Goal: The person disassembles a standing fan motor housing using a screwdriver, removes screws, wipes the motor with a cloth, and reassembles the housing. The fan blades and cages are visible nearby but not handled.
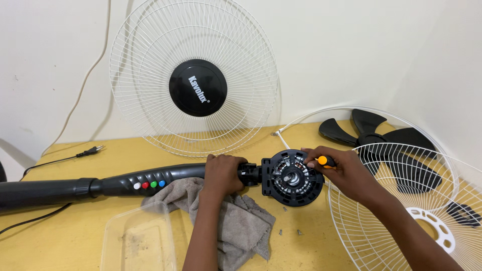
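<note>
Loose screws (290,224) lie below both hands, beside the grey cloth (241,226) (easy to knock away); left hand (222,173) clamps the fan neck (175,175); right hand (341,170) pinches an orange-handled screwdriver (325,161) at the bare motor (291,178) between them; a slipping tip could gouge windings; rear grille (401,221) crowds the right wrist.

A yellow table (65,236) set against a white wall carries a dismantled fan: its black stand (75,188) lies lengthwise over a grey cloth (241,226). A clear plastic tub (138,241), loose screws (289,232) and a black plug (90,150) lie in front and left; a white wire guard (401,221) and black blades (381,135) lie right. A second guard (193,75) leans on the wall.
</note>
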